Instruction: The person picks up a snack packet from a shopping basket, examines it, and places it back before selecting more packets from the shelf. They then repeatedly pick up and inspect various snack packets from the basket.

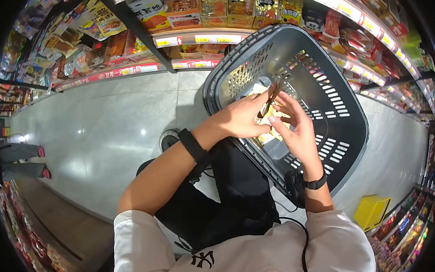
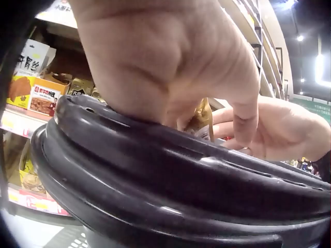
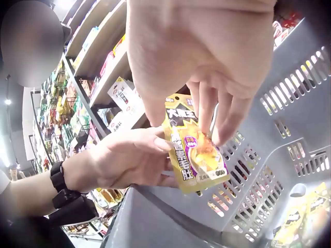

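Over the basket, my left hand (image 1: 243, 117) holds a yellow snack packet (image 3: 194, 168), its thumb on the front near the side edge and its other fingers behind. My right hand (image 1: 299, 128) reaches to the same packet from the other side. Its fingertips (image 3: 206, 124) lie on the upper front, with the thumb at the packet's edge. The packet tilts, its printed front facing the right wrist camera. Below both hands is the grey plastic basket (image 1: 337, 143), with several yellow packets (image 3: 295, 222) on its floor. The left wrist view shows the packet mostly hidden behind my left hand.
Shelves of packaged snacks (image 1: 242, 5) rise just beyond the basket and curve down the right. More shelving (image 1: 108, 53) stands at the far left. A yellow box-like object (image 1: 372, 211) sits on the floor to the right. Another person's legs (image 1: 22, 160) show at the left.
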`<state>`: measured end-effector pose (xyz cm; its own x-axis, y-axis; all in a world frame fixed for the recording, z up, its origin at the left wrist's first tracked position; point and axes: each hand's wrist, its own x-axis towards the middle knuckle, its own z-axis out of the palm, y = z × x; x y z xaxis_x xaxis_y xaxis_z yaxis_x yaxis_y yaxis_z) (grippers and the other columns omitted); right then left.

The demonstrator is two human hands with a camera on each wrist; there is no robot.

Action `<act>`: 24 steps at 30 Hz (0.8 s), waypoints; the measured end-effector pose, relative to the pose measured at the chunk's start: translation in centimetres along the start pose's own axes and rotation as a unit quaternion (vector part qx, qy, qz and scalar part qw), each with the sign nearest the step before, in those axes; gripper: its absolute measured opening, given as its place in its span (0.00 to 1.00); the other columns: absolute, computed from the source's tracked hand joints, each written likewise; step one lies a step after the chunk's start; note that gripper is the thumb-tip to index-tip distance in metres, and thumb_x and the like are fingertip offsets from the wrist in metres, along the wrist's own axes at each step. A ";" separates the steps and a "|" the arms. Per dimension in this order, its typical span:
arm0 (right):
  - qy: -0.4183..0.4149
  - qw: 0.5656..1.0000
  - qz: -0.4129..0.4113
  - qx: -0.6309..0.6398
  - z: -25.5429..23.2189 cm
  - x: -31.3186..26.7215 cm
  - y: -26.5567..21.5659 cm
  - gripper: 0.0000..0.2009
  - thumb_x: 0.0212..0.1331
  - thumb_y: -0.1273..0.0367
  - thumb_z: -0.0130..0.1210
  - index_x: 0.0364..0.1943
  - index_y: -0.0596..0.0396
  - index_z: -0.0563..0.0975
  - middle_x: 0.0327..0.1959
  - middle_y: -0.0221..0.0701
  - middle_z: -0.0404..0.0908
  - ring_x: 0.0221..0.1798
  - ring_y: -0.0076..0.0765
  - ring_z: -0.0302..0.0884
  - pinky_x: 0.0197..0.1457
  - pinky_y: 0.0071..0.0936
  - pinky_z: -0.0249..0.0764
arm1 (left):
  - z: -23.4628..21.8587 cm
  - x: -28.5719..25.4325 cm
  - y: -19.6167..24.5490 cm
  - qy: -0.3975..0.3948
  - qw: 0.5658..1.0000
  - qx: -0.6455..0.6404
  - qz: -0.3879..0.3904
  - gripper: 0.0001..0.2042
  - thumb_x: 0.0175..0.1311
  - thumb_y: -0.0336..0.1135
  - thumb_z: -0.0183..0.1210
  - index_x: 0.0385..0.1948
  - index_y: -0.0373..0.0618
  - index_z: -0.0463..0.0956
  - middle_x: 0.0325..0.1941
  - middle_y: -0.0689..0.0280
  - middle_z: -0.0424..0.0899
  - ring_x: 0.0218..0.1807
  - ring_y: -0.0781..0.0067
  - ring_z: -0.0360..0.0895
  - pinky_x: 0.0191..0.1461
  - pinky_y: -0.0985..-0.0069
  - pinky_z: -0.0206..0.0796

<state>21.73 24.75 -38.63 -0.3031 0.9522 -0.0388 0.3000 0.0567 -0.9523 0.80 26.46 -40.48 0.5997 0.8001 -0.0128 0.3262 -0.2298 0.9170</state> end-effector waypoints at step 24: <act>0.076 0.990 0.010 0.121 0.3 0.3 2.0 0.13 0.70 0.73 0.58 0.54 0.65 0.78 0.45 0.33 0.88 0.43 0.17 0.81 0.50 0.19 0.76 | 0.7 1.2 -2.2 0.220 0.959 -0.151 -0.095 0.10 0.74 0.36 0.58 0.36 0.39 0.71 0.22 0.70 0.72 0.23 0.81 0.69 0.27 0.75 0.63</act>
<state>21.96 25.07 -40.66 -0.1542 0.9876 -0.0289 0.0727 -0.0178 -0.9972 1.32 27.59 -42.75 0.1629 0.9832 -0.0824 0.1325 0.0610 0.9893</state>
